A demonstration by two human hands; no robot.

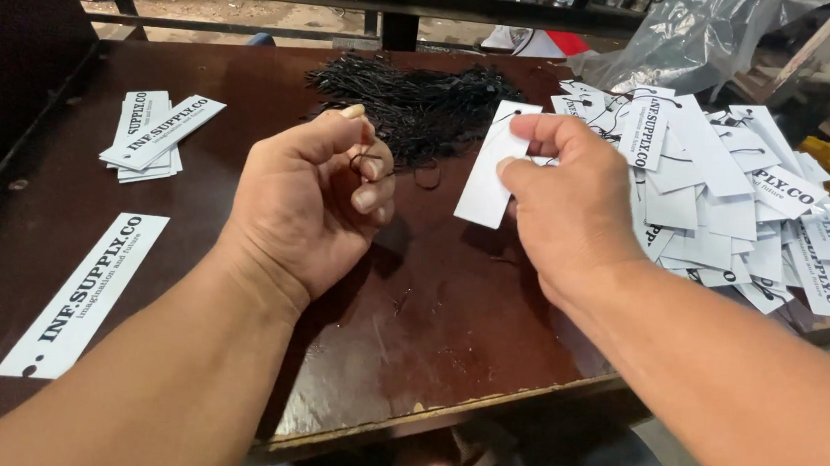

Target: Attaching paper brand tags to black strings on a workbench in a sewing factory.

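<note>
My left hand (317,193) is curled above the dark brown table (429,320), pinching a thin black string loop (409,172) between thumb and fingers. My right hand (561,199) grips a white rectangular paper tag (489,170) by its edge, holding it upright just right of the left hand. The string runs from the left fingers toward the tag. Behind both hands lies a tangled heap of black strings (414,99).
A big pile of white printed tags with strings (734,200) covers the right side. A small stack of tags (152,135) lies at the left, and one single tag (85,294) near the front left. Clear plastic bag (686,38) at the back right.
</note>
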